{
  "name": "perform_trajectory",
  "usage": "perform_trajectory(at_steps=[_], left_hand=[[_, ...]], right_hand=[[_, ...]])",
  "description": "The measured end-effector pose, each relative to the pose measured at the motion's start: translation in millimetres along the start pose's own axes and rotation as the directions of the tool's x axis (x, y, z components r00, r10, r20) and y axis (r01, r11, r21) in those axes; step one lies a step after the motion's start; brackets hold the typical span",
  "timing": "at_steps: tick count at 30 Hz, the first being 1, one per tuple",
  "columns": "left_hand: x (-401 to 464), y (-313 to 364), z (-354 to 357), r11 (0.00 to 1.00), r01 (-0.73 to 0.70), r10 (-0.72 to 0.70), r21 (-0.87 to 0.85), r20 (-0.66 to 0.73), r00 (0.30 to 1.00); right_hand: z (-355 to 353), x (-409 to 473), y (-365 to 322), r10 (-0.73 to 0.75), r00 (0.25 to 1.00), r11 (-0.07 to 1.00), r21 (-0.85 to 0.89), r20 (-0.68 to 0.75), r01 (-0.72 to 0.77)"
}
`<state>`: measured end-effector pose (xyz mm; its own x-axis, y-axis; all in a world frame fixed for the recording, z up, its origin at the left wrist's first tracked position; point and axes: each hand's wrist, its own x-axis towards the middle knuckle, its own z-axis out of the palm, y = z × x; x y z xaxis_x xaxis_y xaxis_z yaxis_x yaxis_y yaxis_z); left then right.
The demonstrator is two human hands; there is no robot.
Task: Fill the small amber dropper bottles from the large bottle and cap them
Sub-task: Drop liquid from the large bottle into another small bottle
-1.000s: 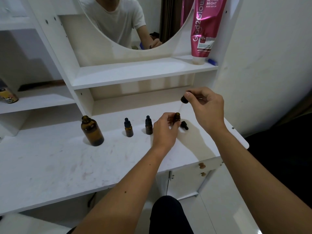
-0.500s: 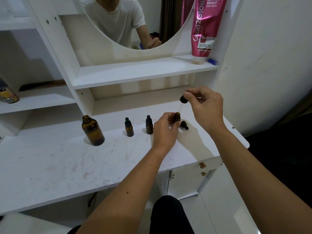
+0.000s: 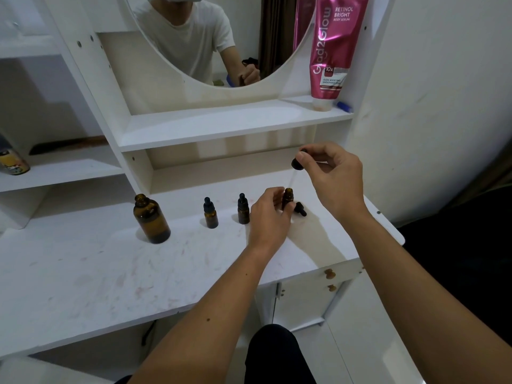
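Almost no change from a second ago: large bottle (image 3: 151, 218) uncapped, upright, well left of the open small bottle (image 3: 288, 198). Left hand (image 3: 270, 217) grips that bottle, upright. Right hand (image 3: 333, 176) pinches the dropper (image 3: 296, 164) above it, pipette pointing down, tip probably at the mouth. Dosing continues.

The left hand (image 3: 270, 214) hides most of the open small bottle (image 3: 288, 198); its fill level is unreadable.
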<state>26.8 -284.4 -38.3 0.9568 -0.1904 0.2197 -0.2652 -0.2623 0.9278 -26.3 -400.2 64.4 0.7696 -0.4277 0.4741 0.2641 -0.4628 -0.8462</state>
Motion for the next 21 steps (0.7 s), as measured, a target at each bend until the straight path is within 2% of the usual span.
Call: perform_trajectory(at_steps=[10,16,21], left_hand=[[-17.8,-0.5,-9.6,0.999,0.031,-0.030,-0.020,0.035,0.999],[-42.2,3.3,-33.0,0.996,0.056,-0.053,-0.067,0.046,0.998],[-61.1,3.3,-72.5,0.991,0.051,-0.044,-0.124,0.060,0.997]], right_hand=[[-5.1,-9.5,-21.5,-0.074,0.996,0.997,0.008,-0.042,0.074],[9.0,-17.9,-39.0,-0.124,0.992,0.992,0.030,-0.023,0.125],[40.0,-28.0,-56.6,-0.116,0.992,0.989,0.101,0.038,0.112]])
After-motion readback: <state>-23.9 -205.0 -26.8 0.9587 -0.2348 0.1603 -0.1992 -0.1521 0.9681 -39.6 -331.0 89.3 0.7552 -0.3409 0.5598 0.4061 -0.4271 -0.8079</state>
